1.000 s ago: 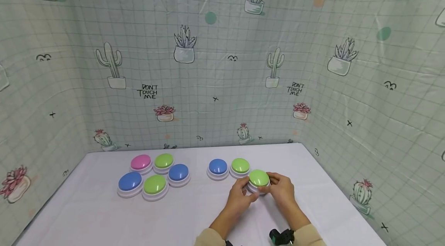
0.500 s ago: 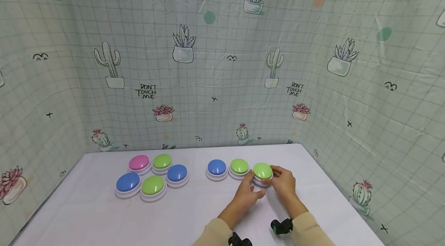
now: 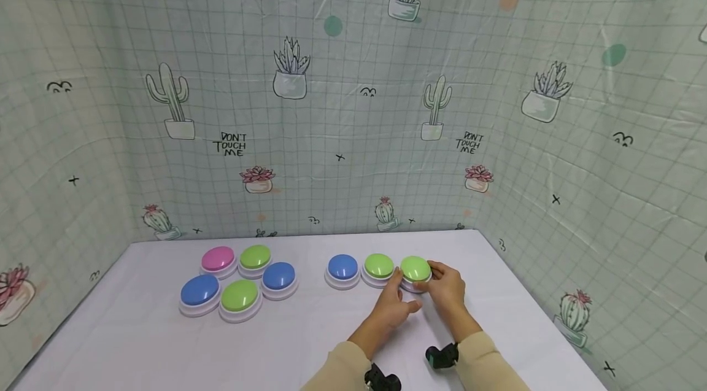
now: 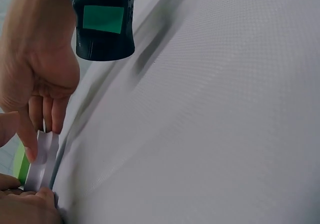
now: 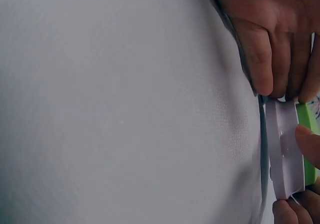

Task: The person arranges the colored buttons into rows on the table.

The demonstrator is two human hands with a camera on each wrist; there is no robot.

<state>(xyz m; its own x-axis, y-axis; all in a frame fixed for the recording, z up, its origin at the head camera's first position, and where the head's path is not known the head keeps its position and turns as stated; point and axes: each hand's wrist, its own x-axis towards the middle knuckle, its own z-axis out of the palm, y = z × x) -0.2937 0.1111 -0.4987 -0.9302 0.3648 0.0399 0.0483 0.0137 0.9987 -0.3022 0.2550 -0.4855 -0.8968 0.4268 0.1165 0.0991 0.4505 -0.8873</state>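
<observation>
In the head view, a green-topped push button (image 3: 415,269) with a white base sits at the right end of a row. My right hand (image 3: 447,288) grips its right side, thumb against the front of the base. From the left, my left hand (image 3: 390,307) touches its edge with fairly straight fingers, thumb held away. The right wrist view shows the left hand's fingers (image 5: 260,59) at the white base (image 5: 286,149). In the left wrist view the right hand (image 4: 45,64) reaches the same base. Beside it stand another green button (image 3: 378,266) and a blue button (image 3: 342,267).
Several more buttons cluster on the left: a pink button (image 3: 218,259), a blue one nearest the left edge, two green and another blue. They stand on a white-covered table (image 3: 166,354). A cactus-print cloth (image 3: 342,121) hangs around the back and sides.
The green button between my hands has moved away from me and slightly right, into line beside the other green one. My left thumb has come off its front.
</observation>
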